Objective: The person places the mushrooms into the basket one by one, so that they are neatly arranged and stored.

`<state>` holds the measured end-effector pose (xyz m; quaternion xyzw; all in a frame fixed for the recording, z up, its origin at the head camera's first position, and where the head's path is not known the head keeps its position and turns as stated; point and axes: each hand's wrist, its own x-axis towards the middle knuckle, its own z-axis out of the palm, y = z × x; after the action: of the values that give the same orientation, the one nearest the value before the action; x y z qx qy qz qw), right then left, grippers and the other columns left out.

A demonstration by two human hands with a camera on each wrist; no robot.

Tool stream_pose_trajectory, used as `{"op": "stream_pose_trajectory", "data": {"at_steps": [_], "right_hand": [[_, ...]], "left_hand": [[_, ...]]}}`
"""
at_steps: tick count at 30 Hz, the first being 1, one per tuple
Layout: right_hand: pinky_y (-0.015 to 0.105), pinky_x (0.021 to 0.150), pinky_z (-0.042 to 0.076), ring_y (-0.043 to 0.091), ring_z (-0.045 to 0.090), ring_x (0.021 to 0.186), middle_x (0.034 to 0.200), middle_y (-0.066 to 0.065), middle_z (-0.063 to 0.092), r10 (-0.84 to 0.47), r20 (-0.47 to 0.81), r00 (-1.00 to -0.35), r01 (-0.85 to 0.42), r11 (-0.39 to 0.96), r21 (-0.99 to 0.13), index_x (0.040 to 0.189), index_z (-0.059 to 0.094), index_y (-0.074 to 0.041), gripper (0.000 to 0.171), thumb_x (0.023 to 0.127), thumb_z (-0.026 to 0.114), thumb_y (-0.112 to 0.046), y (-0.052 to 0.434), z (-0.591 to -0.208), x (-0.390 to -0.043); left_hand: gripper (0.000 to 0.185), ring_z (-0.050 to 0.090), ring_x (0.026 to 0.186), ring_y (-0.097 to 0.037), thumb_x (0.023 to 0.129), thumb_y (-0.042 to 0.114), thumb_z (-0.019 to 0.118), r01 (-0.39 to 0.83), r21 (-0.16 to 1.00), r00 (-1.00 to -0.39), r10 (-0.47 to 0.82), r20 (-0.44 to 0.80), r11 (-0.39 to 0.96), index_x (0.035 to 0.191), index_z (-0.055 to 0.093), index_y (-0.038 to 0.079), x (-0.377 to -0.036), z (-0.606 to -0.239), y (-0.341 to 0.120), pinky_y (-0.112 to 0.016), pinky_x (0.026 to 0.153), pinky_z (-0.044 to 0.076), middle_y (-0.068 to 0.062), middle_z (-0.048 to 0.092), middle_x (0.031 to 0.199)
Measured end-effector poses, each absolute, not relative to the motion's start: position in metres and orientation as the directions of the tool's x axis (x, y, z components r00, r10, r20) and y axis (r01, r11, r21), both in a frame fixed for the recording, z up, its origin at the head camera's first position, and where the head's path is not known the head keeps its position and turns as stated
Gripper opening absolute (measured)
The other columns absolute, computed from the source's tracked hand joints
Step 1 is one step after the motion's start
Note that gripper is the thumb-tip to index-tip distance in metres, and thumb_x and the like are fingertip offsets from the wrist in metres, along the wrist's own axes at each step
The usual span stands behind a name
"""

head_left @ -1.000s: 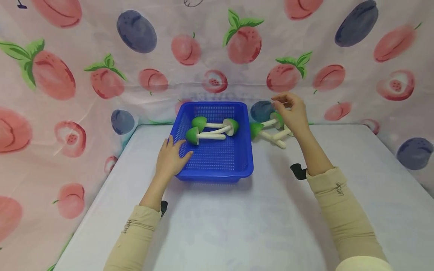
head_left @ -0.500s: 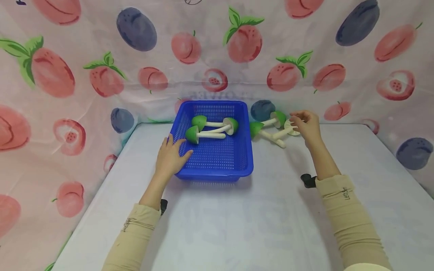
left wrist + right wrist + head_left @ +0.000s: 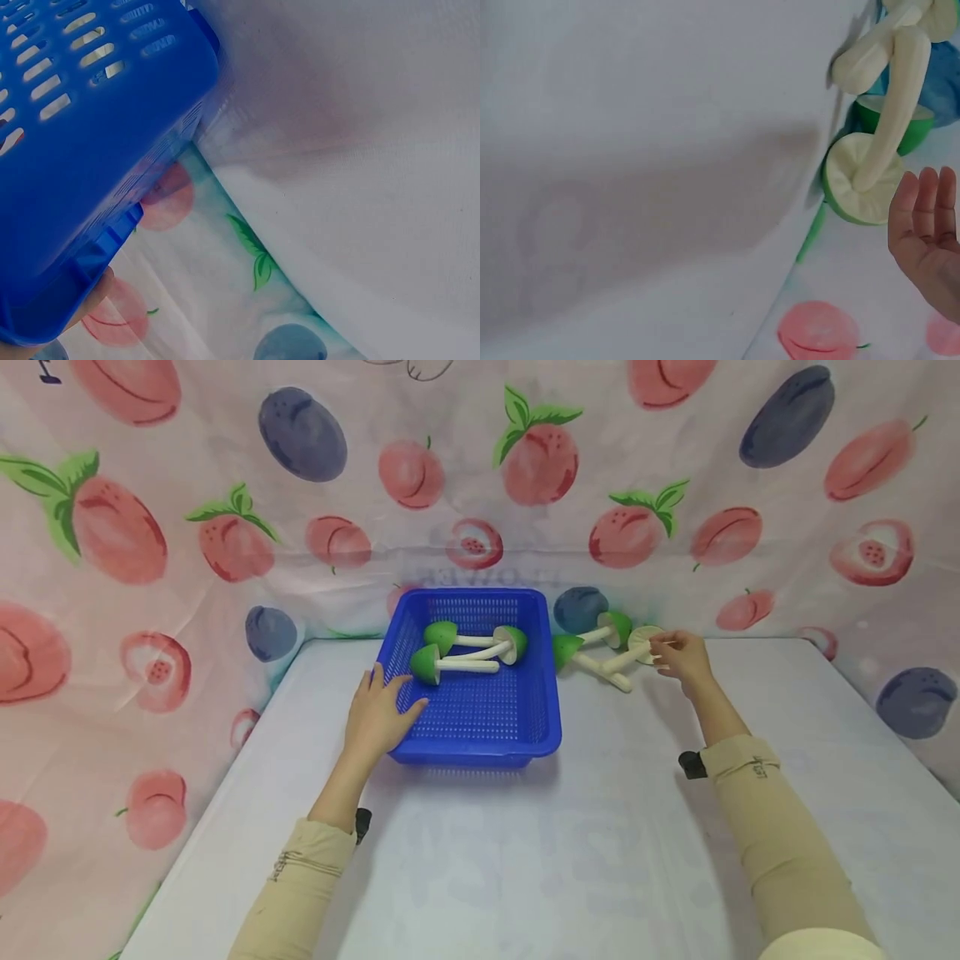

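A blue perforated basket stands on the white table, with three green-capped toy mushrooms lying in it. My left hand holds the basket's front left corner, thumb inside the rim and fingers outside; the left wrist view shows the basket wall close up. Three more mushrooms lie to the right of the basket. My right hand is at the rightmost mushroom, whose pale underside faces up. In the right wrist view my straight fingers sit just beside that cap, not closed round it.
The white table is walled on three sides by a fruit-printed cloth. The loose mushrooms lie near the table's back edge, against the cloth. Both sleeves are beige.
My right hand has come down and to the right, from above the loose mushrooms to the cap of the rightmost one. The left hand and basket have stayed put.
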<state>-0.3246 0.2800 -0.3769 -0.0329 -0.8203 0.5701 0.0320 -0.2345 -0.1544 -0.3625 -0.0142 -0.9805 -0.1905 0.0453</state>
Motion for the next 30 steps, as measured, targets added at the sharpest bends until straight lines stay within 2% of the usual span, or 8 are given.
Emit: {"op": "stream_pose_trajectory", "data": {"at_steps": [4, 9, 13, 17, 20, 23, 25, 30], "right_hand": [[0.016, 0.064, 0.053, -0.003, 0.057, 0.064, 0.066, -0.021, 0.057, 0.108, -0.135, -0.985, 0.156, 0.224, -0.962, 0.107, 0.051, -0.004, 0.018, 0.095, 0.052, -0.018, 0.280, -0.383, -0.325], [0.020, 0.071, 0.054, 0.002, 0.057, 0.060, 0.077, -0.007, 0.056, 0.177, -0.366, -0.914, 0.385, 0.088, -0.919, 0.139, 0.035, 0.001, 0.052, 0.096, 0.047, -0.025, 0.277, -0.390, -0.331], [0.018, 0.070, 0.054, 0.004, 0.058, 0.058, 0.078, -0.002, 0.056, 0.236, -0.470, -0.850, 0.484, 0.000, -0.875, 0.147, 0.021, 0.001, 0.064, 0.097, 0.044, -0.030, 0.279, -0.398, -0.340], [0.017, 0.059, 0.051, 0.003, 0.058, 0.056, 0.060, -0.008, 0.058, 0.231, -0.512, -0.827, 0.510, -0.075, -0.857, 0.136, 0.043, -0.006, 0.052, 0.095, 0.050, -0.036, 0.287, -0.419, -0.359], [0.020, 0.056, 0.048, 0.006, 0.059, 0.059, 0.063, -0.005, 0.061, 0.157, -0.510, -0.846, 0.488, -0.158, -0.858, 0.112, 0.062, -0.009, 0.039, 0.089, 0.060, -0.041, 0.312, -0.465, -0.396], [0.022, 0.060, 0.046, 0.011, 0.058, 0.066, 0.076, -0.002, 0.066, 0.045, -0.509, -0.860, 0.488, -0.219, -0.845, 0.098, 0.069, -0.011, 0.034, 0.083, 0.069, -0.041, 0.343, -0.521, -0.444], [0.022, 0.061, 0.044, 0.012, 0.058, 0.069, 0.083, -0.001, 0.068, -0.015, -0.504, -0.864, 0.493, -0.232, -0.838, 0.093, 0.071, -0.012, 0.032, 0.081, 0.071, -0.041, 0.354, -0.542, -0.463], [0.022, 0.065, 0.041, 0.012, 0.055, 0.072, 0.087, -0.002, 0.064, -0.039, -0.525, -0.850, 0.521, -0.211, -0.827, 0.101, 0.069, -0.017, 0.034, 0.080, 0.072, -0.044, 0.353, -0.539, -0.473]], "left_hand": [[0.058, 0.015, 0.141, -0.048, 0.091, 0.043, 0.054, 0.044, 0.373, -0.995, 0.009, 0.095, 0.927, 0.137, 0.047, 0.009, -0.234, -0.364, -0.154, -0.060, 0.113, 0.020, -0.031, 0.018, 0.152], [0.056, 0.016, 0.141, -0.048, 0.091, 0.043, 0.055, 0.059, 0.368, -0.994, 0.019, 0.110, 0.928, 0.136, 0.049, 0.009, -0.237, -0.365, -0.151, -0.059, 0.113, 0.019, -0.031, 0.019, 0.151], [0.057, 0.016, 0.141, -0.048, 0.091, 0.043, 0.054, 0.069, 0.374, -0.993, 0.028, 0.115, 0.925, 0.136, 0.049, 0.009, -0.238, -0.365, -0.148, -0.059, 0.113, 0.020, -0.030, 0.019, 0.152], [0.056, 0.016, 0.141, -0.047, 0.091, 0.042, 0.055, 0.055, 0.385, -0.994, 0.015, 0.107, 0.921, 0.136, 0.049, 0.009, -0.236, -0.366, -0.148, -0.059, 0.113, 0.019, -0.030, 0.019, 0.152], [0.056, 0.016, 0.141, -0.047, 0.091, 0.042, 0.055, 0.053, 0.386, -0.994, 0.010, 0.113, 0.921, 0.136, 0.050, 0.010, -0.234, -0.366, -0.149, -0.059, 0.113, 0.019, -0.030, 0.020, 0.151], [0.056, 0.016, 0.141, -0.048, 0.091, 0.042, 0.055, 0.052, 0.384, -0.994, 0.009, 0.113, 0.922, 0.136, 0.050, 0.009, -0.233, -0.367, -0.151, -0.060, 0.113, 0.019, -0.031, 0.020, 0.151], [0.056, 0.016, 0.141, -0.048, 0.091, 0.042, 0.055, 0.047, 0.384, -0.994, 0.005, 0.109, 0.922, 0.136, 0.050, 0.009, -0.232, -0.367, -0.152, -0.060, 0.113, 0.020, -0.031, 0.020, 0.151], [0.057, 0.015, 0.141, -0.048, 0.091, 0.043, 0.054, 0.038, 0.387, -0.994, -0.005, 0.108, 0.921, 0.137, 0.049, 0.010, -0.233, -0.366, -0.154, -0.062, 0.112, 0.020, -0.031, 0.019, 0.151]]}}
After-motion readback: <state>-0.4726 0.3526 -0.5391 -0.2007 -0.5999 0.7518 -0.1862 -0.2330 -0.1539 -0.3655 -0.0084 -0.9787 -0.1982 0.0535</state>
